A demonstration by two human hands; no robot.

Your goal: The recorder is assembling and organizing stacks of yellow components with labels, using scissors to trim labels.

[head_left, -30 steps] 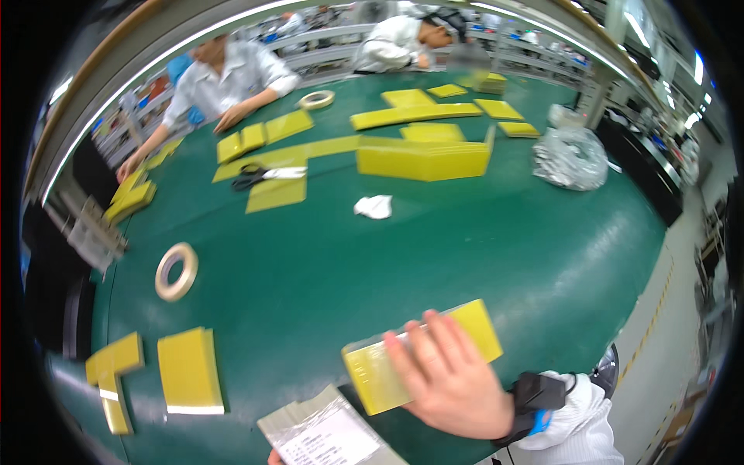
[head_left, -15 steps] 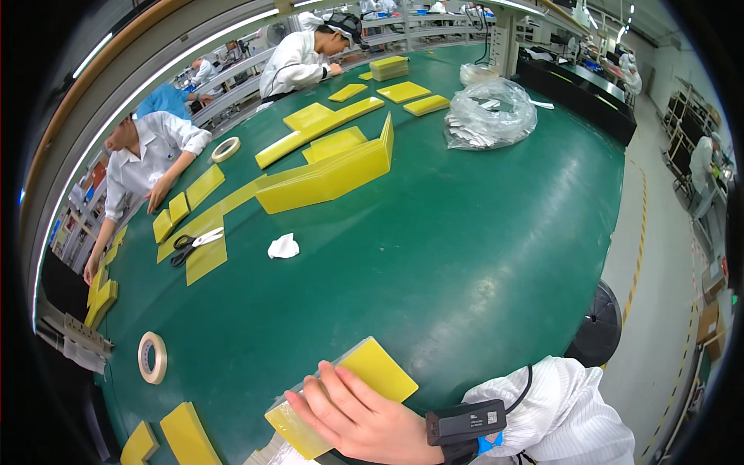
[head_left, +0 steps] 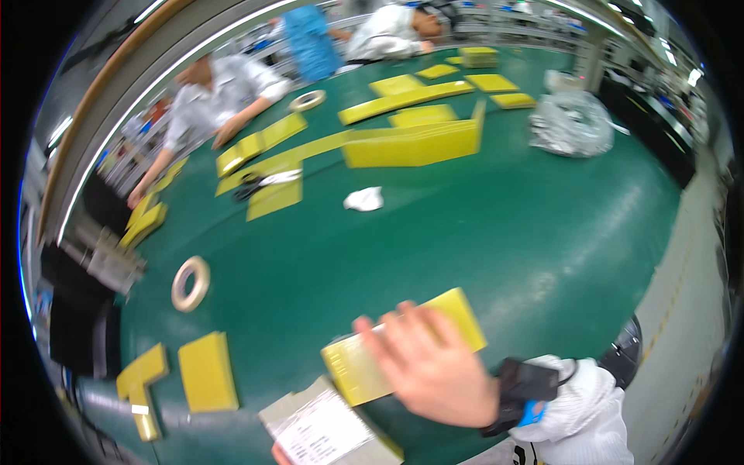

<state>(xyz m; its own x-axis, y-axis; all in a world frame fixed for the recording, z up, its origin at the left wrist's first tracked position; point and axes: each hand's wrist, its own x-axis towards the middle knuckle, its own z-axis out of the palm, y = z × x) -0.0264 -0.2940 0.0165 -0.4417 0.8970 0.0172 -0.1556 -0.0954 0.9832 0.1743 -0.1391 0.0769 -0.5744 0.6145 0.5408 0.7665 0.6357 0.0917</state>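
Note:
My right hand (head_left: 430, 372) lies across a pack of yellow rectangular sheets (head_left: 457, 314) near the front of the table. Its fingers reach over the pack's far edge, and the thumb is hidden. Clear plastic seems to cover the pack's left part. Of my left hand (head_left: 280, 454), just a fingertip shows at the lower edge, against the side of a greyish stack with a white printed label (head_left: 322, 426). This stack is tilted, close beside the yellow pack's near left corner. The rest of my left hand is hidden beneath it or out of view.
On the green table (head_left: 465, 232) are a tape roll (head_left: 180, 285), yellow pieces (head_left: 208, 373) at front left, a crumpled white scrap (head_left: 364, 199), scissors (head_left: 267, 182) on yellow sheets, and a clear plastic bag (head_left: 571, 124). Co-workers (head_left: 221, 93) are at the far side.
The view has shifted, so the table's things sit further right and higher. The labelled stack has come further into view with my left fingertip on it. My right hand stays on the yellow pack.

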